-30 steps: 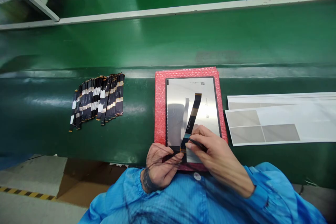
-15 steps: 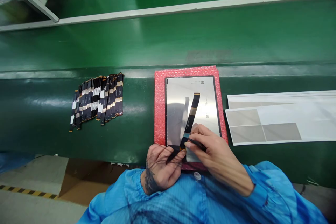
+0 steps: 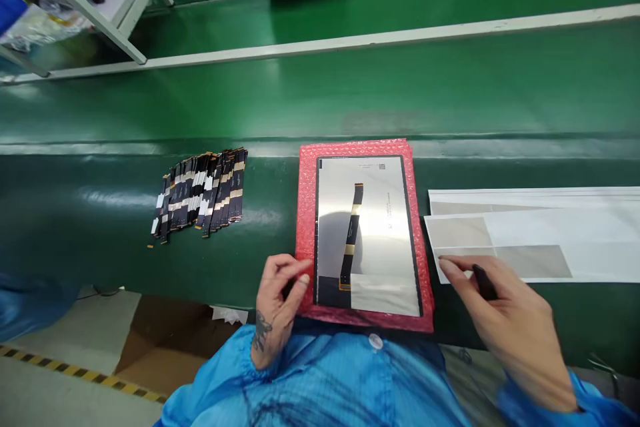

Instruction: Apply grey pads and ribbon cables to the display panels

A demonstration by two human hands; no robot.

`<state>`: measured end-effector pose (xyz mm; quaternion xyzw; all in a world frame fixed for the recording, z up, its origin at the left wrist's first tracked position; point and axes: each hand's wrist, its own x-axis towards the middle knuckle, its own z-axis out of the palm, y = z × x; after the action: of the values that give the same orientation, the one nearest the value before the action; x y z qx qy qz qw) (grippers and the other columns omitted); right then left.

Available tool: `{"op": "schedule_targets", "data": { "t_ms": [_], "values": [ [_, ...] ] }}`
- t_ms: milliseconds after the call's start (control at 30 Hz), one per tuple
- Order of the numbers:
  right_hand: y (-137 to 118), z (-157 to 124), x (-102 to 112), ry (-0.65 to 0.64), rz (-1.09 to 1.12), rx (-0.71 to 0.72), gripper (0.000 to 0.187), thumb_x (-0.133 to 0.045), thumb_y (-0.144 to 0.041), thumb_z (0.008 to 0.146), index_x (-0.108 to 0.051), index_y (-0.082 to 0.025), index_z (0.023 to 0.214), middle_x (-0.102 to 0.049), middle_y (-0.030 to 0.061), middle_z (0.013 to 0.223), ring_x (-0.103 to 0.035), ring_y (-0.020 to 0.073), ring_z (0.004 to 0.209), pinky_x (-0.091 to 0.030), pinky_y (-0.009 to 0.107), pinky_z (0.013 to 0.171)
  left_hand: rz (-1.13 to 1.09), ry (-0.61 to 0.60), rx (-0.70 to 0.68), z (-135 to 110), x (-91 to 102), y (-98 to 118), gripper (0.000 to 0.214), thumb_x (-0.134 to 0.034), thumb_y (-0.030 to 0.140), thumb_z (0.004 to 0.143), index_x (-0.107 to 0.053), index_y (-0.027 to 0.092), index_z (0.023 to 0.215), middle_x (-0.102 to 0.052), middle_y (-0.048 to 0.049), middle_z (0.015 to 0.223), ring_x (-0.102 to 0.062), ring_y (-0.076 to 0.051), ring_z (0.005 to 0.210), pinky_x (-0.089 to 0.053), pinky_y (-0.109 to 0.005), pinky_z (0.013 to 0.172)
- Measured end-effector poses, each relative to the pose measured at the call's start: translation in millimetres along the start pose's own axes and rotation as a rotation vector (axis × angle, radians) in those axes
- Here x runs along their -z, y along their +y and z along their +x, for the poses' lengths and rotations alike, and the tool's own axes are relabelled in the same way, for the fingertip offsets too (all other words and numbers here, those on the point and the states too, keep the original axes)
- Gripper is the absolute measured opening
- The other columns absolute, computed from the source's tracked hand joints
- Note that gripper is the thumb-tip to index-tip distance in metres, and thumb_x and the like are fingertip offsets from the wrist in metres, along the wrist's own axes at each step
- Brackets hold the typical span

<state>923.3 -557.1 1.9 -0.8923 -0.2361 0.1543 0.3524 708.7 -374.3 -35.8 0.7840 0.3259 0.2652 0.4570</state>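
A silvery panel (image 3: 385, 227) with a dark border lies on a pink bubble-wrap pad (image 3: 306, 213) at the near edge of the green belt. A black flex cable (image 3: 351, 233) lies lengthwise on the panel. My left hand (image 3: 277, 293) rests at the pad's near left edge with finger and thumb pinched together, and what they hold I cannot make out. My right hand (image 3: 500, 310) grips a thin black tool (image 3: 483, 280), its index finger reaching to the corner of the white liner sheets (image 3: 540, 233).
A fanned pile of several black flex cables (image 3: 203, 193) lies on the belt (image 3: 150, 253) to the left. A white rail (image 3: 350, 40) crosses behind. A white table frame (image 3: 100, 7) stands at far left. My blue sleeves fill the bottom.
Both hands have left the cable on the panel. The right hand moved right to the liner sheets with the tool. The left hand drew back to the pad's edge. The cable now lies straighter.
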Motion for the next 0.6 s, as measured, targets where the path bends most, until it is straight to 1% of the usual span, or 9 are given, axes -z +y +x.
{"op": "schedule_targets", "data": {
  "t_ms": [67, 133, 167, 267, 333, 400, 500, 567, 600],
  "values": [
    [6.2, -3.3, 0.3, -0.106, 0.061, -0.091, 0.048, -0.058, -0.070, 0.079, -0.071, -0.024, 0.084, -0.070, 0.0052, 0.076, -0.060, 0.0219, 0.063, -0.049, 0.034, 0.059, -0.057, 0.007, 0.197, 4.4, 5.5, -3.0, 0.025, -0.067, 0.033, 0.086, -0.068, 0.020, 0.107, -0.062, -0.0023, 0.087, -0.058, -0.013, 0.072, -0.050, -0.024, 0.066],
    [7.7, -5.6, -3.0, -0.179, 0.102, -0.134, 0.042, -0.062, -0.066, 0.077, -0.071, -0.025, 0.081, -0.069, 0.0052, 0.072, -0.059, 0.0220, 0.060, -0.048, 0.033, 0.056, -0.108, -0.056, 0.339, 9.7, 8.7, -1.3, 0.026, -0.070, 0.039, 0.082, -0.065, 0.017, 0.095, -0.061, 0.0002, 0.074, -0.054, -0.011, 0.061, -0.046, -0.022, 0.057],
    [7.4, -6.1, -4.9, -0.194, 0.110, -0.132, 0.036, -0.063, -0.061, 0.078, -0.070, -0.026, 0.079, -0.068, 0.0048, 0.070, -0.058, 0.0216, 0.059, -0.048, 0.033, 0.056, -0.108, -0.080, 0.365, 12.4, 9.4, 1.2, 0.025, -0.070, 0.041, 0.081, -0.064, 0.017, 0.086, -0.058, 0.0013, 0.069, -0.051, -0.011, 0.058, -0.043, -0.022, 0.055],
    [5.4, -4.9, -8.8, -0.193, 0.110, -0.085, 0.025, -0.059, -0.051, 0.084, -0.067, -0.029, 0.075, -0.064, 0.0025, 0.064, -0.056, 0.0208, 0.056, -0.046, 0.032, 0.054, -0.060, -0.087, 0.323, 19.5, 8.8, 12.4, 0.034, -0.069, 0.045, 0.080, -0.058, 0.016, 0.066, -0.051, 0.0020, 0.064, -0.045, -0.010, 0.058, -0.038, -0.021, 0.054],
    [4.8, -2.3, -9.3, -0.240, 0.111, -0.040, 0.027, -0.054, -0.049, 0.088, -0.064, -0.029, 0.073, -0.064, 0.0019, 0.063, -0.057, 0.0210, 0.056, -0.045, 0.032, 0.053, -0.102, -0.119, 0.355, 23.1, 7.7, 20.3, 0.039, -0.068, 0.050, 0.081, -0.056, 0.017, 0.065, -0.050, 0.0019, 0.065, -0.045, -0.010, 0.059, -0.037, -0.022, 0.055],
    [4.6, 1.0, -9.3, -0.287, 0.119, -0.009, 0.030, -0.050, -0.048, 0.091, -0.061, -0.029, 0.071, -0.064, 0.0016, 0.063, -0.057, 0.0214, 0.056, -0.045, 0.033, 0.053, -0.187, -0.142, 0.455, 26.0, 7.3, 26.7, 0.043, -0.068, 0.056, 0.079, -0.053, 0.017, 0.068, -0.051, 0.0028, 0.065, -0.045, -0.010, 0.059, -0.038, -0.021, 0.055],
    [4.4, 4.8, -10.8, -0.347, 0.162, 0.017, 0.031, -0.050, -0.050, 0.090, -0.058, -0.029, 0.069, -0.062, 0.0008, 0.061, -0.058, 0.0221, 0.056, -0.047, 0.033, 0.054, -0.296, -0.091, 0.582, 29.5, 9.6, 32.4, 0.049, -0.073, 0.061, 0.072, -0.052, 0.017, 0.070, -0.050, 0.0046, 0.062, -0.044, -0.009, 0.057, -0.038, -0.019, 0.055],
    [4.0, 4.8, -13.4, -0.366, 0.204, 0.019, 0.031, -0.051, -0.051, 0.090, -0.058, -0.030, 0.068, -0.061, 0.0007, 0.061, -0.057, 0.0229, 0.055, -0.047, 0.034, 0.055, -0.400, -0.085, 0.668, 30.1, 12.3, 34.7, 0.048, -0.076, 0.061, 0.070, -0.055, 0.018, 0.077, -0.054, 0.0041, 0.064, -0.048, -0.009, 0.057, -0.041, -0.020, 0.056],
    [3.8, 3.8, -14.8, -0.365, 0.227, 0.014, 0.031, -0.051, -0.051, 0.090, -0.057, -0.031, 0.068, -0.061, 0.0008, 0.061, -0.057, 0.0233, 0.055, -0.047, 0.034, 0.054, -0.464, -0.111, 0.706, 29.4, 13.6, 35.9, 0.047, -0.077, 0.060, 0.070, -0.058, 0.018, 0.082, -0.058, 0.0027, 0.066, -0.052, -0.011, 0.058, -0.044, -0.022, 0.057]
  ]
}}
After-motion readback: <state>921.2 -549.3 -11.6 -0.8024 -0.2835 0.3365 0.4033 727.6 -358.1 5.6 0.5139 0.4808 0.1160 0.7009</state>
